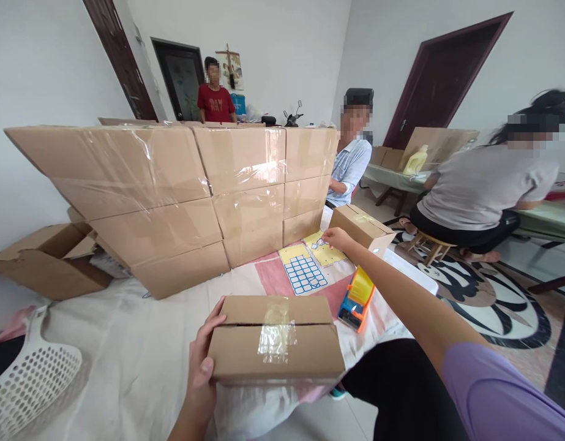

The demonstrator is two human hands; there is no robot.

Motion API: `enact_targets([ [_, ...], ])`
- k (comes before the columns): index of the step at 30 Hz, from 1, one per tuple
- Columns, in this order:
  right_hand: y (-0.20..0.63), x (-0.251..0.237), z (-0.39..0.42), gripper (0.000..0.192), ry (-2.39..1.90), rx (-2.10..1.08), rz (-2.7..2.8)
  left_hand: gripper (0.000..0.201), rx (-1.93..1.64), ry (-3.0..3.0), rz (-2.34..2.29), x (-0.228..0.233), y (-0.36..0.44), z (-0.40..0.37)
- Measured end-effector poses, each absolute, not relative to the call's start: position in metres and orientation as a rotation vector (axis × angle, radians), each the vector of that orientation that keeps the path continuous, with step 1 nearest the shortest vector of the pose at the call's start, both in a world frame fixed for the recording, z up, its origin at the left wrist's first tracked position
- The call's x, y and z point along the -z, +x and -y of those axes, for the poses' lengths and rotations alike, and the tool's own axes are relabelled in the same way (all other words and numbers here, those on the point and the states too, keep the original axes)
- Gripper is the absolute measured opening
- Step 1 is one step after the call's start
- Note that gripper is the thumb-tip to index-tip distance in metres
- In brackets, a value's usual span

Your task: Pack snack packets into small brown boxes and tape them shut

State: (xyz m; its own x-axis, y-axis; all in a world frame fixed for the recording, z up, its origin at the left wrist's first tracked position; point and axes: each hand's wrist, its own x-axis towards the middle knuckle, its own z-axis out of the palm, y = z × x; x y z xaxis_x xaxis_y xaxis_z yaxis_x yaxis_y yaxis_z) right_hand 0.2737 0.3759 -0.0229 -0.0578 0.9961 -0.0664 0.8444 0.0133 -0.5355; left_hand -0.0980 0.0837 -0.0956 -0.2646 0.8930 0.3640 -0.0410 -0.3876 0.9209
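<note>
A small cardboard box [277,349] with clear tape across its top seam lies in front of me. My left hand [207,352] grips its left side, thumb in front and fingers behind. My right hand [336,237] reaches away to a yellow sheet [330,254], its fingers pinched together over a small whitish piece on that sheet; whether they hold it is too small to tell. Beside it lies a sheet of blue-outlined labels [303,274]. An orange and blue tape dispenser [357,300] with a yellow roll rests between the box and my right forearm.
A wall of stacked, taped cardboard boxes [172,190] stands at the back left. Another closed box [361,225] sits beyond my right hand. An open carton [52,260] and a white perforated basket [34,380] are at left. Several people are nearby, one seated on a stool [431,242].
</note>
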Motion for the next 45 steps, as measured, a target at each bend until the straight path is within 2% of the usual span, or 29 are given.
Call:
enact_targets([
  [9,0.265,0.020,-0.370,0.024,-1.912,-0.516,1.930,0.061,-1.766,1.225,-1.102,0.090,-0.090,-0.082],
  [15,0.261,0.007,-0.357,0.013,-1.804,-0.491,1.836,0.060,-1.723,1.311,-1.125,0.092,-0.107,-0.086],
  [19,0.258,-0.001,-0.337,0.026,-1.620,-0.532,1.761,0.038,-1.838,1.631,-1.250,0.063,-0.134,-0.089],
  [23,0.249,0.003,-0.295,0.030,-1.376,-0.633,1.695,0.012,-1.907,2.027,-1.439,-0.014,-0.110,-0.105],
  [26,0.239,0.008,-0.261,0.030,-1.178,-0.757,1.670,0.015,-1.455,2.530,-1.472,-0.069,-0.056,-0.139],
  [28,0.236,0.007,-0.245,0.028,-1.027,-0.854,1.653,0.021,-1.073,2.846,-1.388,-0.089,-0.016,-0.169],
  [31,0.238,0.001,-0.232,0.028,-0.847,-0.960,1.627,0.018,-0.637,3.170,-1.238,-0.095,0.028,-0.206],
  [33,0.244,-0.004,-0.228,0.031,-0.802,-0.992,1.615,0.015,-0.491,3.246,-1.120,-0.091,0.045,-0.221],
  [37,0.255,-0.007,-0.225,0.036,-0.761,-1.071,1.558,0.025,-0.563,3.088,-1.086,-0.082,0.059,-0.230],
  [41,0.264,-0.005,-0.224,0.036,-0.648,-1.226,1.421,0.022,-0.704,2.624,-1.137,-0.075,0.067,-0.232],
  [45,0.270,-0.001,-0.226,0.034,-0.651,-1.246,1.354,0.030,-0.886,2.207,-1.158,-0.069,0.076,-0.233],
])
